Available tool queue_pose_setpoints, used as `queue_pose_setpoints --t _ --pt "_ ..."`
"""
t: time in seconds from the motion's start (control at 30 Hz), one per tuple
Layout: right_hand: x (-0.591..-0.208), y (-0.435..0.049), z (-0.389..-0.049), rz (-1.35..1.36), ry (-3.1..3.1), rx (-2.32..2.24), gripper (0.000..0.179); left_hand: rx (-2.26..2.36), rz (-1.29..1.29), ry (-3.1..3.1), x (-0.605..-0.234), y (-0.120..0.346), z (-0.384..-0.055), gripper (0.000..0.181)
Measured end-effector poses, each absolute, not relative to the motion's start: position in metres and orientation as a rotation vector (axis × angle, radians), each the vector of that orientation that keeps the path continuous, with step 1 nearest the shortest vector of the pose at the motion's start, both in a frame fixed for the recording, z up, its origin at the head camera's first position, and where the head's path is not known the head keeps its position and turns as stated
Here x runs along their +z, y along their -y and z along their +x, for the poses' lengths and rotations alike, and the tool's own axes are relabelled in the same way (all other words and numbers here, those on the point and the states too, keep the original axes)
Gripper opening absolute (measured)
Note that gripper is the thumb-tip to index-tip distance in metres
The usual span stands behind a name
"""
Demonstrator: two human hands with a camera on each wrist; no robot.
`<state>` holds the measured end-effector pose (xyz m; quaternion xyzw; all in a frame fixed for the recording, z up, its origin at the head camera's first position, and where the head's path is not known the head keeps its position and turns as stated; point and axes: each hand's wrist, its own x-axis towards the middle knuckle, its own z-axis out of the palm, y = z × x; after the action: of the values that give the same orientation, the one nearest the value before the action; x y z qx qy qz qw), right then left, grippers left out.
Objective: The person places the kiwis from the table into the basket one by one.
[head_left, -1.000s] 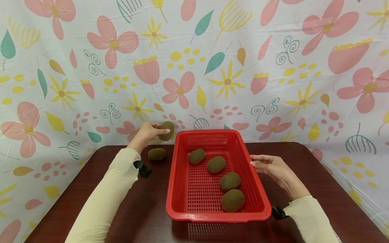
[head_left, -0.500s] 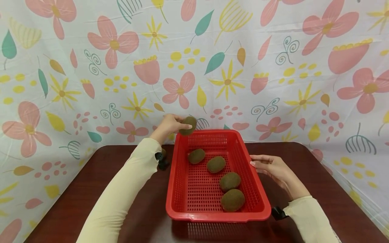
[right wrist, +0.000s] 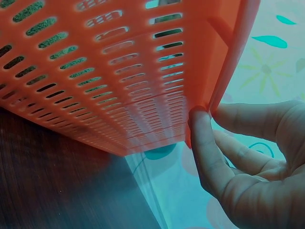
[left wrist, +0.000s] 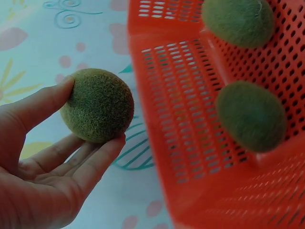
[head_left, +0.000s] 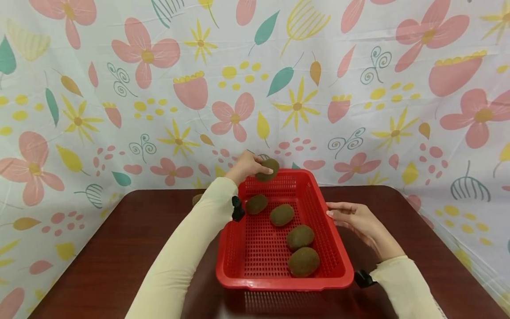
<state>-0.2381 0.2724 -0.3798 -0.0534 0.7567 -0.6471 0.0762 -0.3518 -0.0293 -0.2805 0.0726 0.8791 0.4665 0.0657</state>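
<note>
My left hand (head_left: pixel 249 165) pinches a fuzzy brown kiwi (head_left: pixel 267 170) between thumb and fingertips, over the far left corner of a red perforated basket (head_left: pixel 284 284). In the left wrist view the held kiwi (left wrist: pixel 97 106) shows just beside the basket's wall (left wrist: pixel 178 109). Inside the basket lie several more kiwis, among them one near the front (head_left: pixel 303 262) and one toward the back left (head_left: pixel 256 204). My right hand (head_left: pixel 356 221) grips the basket's right rim, and in the right wrist view its thumb and forefinger (right wrist: pixel 205 152) pinch the rim's edge.
Another kiwi (head_left: pixel 197 199) sits on the dark wooden table (head_left: pixel 131 239) left of the basket, partly hidden by my left sleeve (head_left: pixel 191 239). A white cloth (head_left: pixel 296 71) with printed flowers hangs behind the table.
My left hand has carried the kiwi rightward from left of the basket to over its far left corner. The right hand and the basket have stayed in place.
</note>
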Motion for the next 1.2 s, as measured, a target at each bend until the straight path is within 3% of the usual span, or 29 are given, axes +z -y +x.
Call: queue_pose_setpoints --t 0.37,1.2 --pt "-0.382 -0.273 -0.239 -0.169 -2.265 -1.939 0.059 1.382 0.238 -2.666 -0.322 0.003 -0.358 0.048" --pt "-0.380 -0.272 -0.239 -0.148 -2.293 -1.921 0.059 0.917 0.435 -2.899 -0.378 -0.029 -0.355 0.044"
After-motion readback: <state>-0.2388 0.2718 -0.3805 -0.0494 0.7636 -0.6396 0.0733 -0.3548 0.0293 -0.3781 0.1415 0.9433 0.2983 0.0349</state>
